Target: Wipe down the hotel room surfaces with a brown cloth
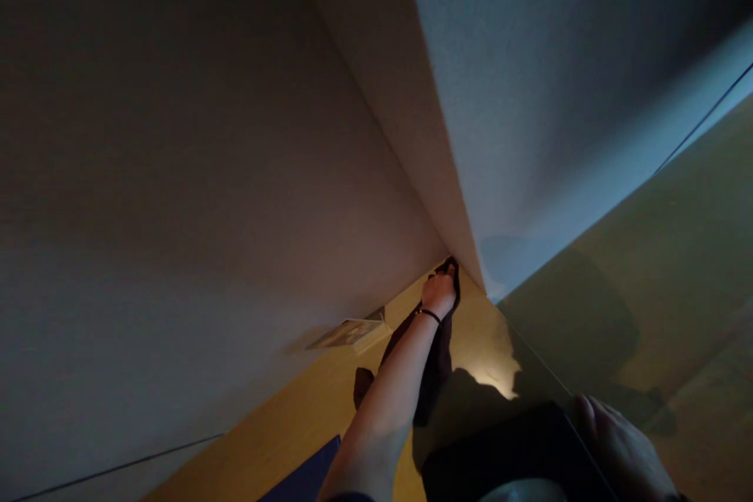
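Observation:
My left hand (438,295) reaches down into a corner, its fingers closed and pressed on a dark maroon cloth (434,372). The cloth trails back under my forearm over a yellowish wooden surface (476,329). At the lower right, my right hand (623,443) is dim, beside the edge of a black flat-sided object (511,447). Its fingers are mostly hidden, so I cannot see whether it grips anything. Left of the cloth, a small picture-like card or frame (353,335) leans by the wall.
A wall (247,212) rises on the left and meets a jutting wall corner (459,196) above my left hand. A dark blue flat item (306,474) lies at the bottom. A pale rounded thing (523,490) sits by the black object. Lower floor (664,298) shows at right.

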### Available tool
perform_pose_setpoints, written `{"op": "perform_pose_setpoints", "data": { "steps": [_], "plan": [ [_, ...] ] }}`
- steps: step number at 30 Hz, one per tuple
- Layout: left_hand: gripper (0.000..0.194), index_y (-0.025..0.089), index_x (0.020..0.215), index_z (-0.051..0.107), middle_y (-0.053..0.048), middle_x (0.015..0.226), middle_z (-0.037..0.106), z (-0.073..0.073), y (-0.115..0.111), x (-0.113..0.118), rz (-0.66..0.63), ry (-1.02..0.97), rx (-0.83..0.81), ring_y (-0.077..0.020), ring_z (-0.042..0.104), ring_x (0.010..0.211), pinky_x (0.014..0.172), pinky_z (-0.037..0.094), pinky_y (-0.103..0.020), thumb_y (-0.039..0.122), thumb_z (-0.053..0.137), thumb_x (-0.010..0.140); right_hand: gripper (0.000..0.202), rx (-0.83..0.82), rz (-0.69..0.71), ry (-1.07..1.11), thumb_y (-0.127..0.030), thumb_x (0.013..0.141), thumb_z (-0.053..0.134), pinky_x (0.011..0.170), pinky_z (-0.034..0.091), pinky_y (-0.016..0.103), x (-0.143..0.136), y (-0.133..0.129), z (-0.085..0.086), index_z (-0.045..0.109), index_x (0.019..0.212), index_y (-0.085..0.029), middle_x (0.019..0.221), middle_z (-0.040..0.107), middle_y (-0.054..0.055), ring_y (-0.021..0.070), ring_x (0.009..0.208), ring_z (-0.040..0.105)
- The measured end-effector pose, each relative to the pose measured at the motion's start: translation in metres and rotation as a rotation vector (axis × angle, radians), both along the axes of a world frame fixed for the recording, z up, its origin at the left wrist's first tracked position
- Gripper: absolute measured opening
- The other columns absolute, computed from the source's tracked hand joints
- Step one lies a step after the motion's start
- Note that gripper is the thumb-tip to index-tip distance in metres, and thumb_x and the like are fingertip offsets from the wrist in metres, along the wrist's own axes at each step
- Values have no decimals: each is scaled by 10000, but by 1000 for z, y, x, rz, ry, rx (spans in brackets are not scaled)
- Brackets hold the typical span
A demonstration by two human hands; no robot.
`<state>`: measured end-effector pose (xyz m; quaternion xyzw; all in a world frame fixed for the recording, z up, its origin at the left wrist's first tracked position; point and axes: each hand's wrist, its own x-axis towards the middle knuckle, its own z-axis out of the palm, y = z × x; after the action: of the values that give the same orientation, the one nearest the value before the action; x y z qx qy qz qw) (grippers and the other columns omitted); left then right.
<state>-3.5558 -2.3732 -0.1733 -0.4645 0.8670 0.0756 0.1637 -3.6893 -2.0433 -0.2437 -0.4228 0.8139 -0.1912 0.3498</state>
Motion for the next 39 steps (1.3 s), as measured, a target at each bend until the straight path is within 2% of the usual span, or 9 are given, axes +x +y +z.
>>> {"op": "perform_pose_setpoints", "data": {
  "steps": [3,8,13,19,24,26,31,36,39],
  "plan": [
    [483,183,1380,418,-157,1053,667,-1,-2,-5,17,5,-6,-259,658,961,771,526,-354,139,292,916,559,29,17,-35,-547,923,139,789,522,369,0,-1,4,593,808,-242,917,686,76,240,895,643],
    [488,174,1402,381,-149,1046,668,-1,10,0,9,15,1,-237,667,921,777,526,-333,174,342,916,596,65,6,-48,-566,914,105,801,510,387,1,1,1,598,835,-242,961,684,89,256,947,628],
    [456,147,1361,417,-167,1064,661,-4,-1,-11,47,17,-33,-247,659,962,787,522,-335,142,302,920,591,72,-10,-29,-574,916,127,815,499,397,1,1,-5,613,902,-239,996,678,76,257,958,621],
    [462,152,1372,406,-144,1010,678,-7,22,-4,27,30,-13,-233,680,875,766,531,-337,154,326,917,531,1,29,9,-516,947,161,728,511,342,1,4,-6,604,849,-241,929,684,77,234,872,642],
    [428,103,1310,454,-185,1016,670,-3,5,-19,88,20,-21,-254,668,944,781,528,-354,135,270,925,516,2,51,21,-481,946,155,674,514,327,1,4,-8,588,793,-246,838,679,62,220,800,648],
    [430,93,1314,450,-183,999,675,-4,14,-19,90,27,-15,-254,671,932,769,531,-349,141,269,927,511,19,51,31,-474,938,156,678,524,327,1,3,-8,596,818,-243,884,688,71,225,830,657],
    [503,116,1406,355,-154,1018,670,-12,58,-10,19,39,-11,-215,681,857,725,532,-296,128,335,903,528,12,42,35,-487,925,159,756,531,348,0,3,-7,619,876,-233,937,694,87,237,890,655],
    [440,81,1329,441,-167,987,670,-11,37,-23,85,31,-36,-250,676,894,723,534,-331,137,261,931,572,51,47,22,-509,924,132,811,522,372,0,3,-3,624,910,-220,986,688,97,249,945,642],
    [462,81,1372,395,-167,984,666,-14,47,-21,75,36,-31,-239,680,860,703,534,-325,138,283,927,607,73,40,13,-529,926,102,804,524,382,0,3,0,628,928,-225,1009,685,93,253,971,634]
  ]
}}
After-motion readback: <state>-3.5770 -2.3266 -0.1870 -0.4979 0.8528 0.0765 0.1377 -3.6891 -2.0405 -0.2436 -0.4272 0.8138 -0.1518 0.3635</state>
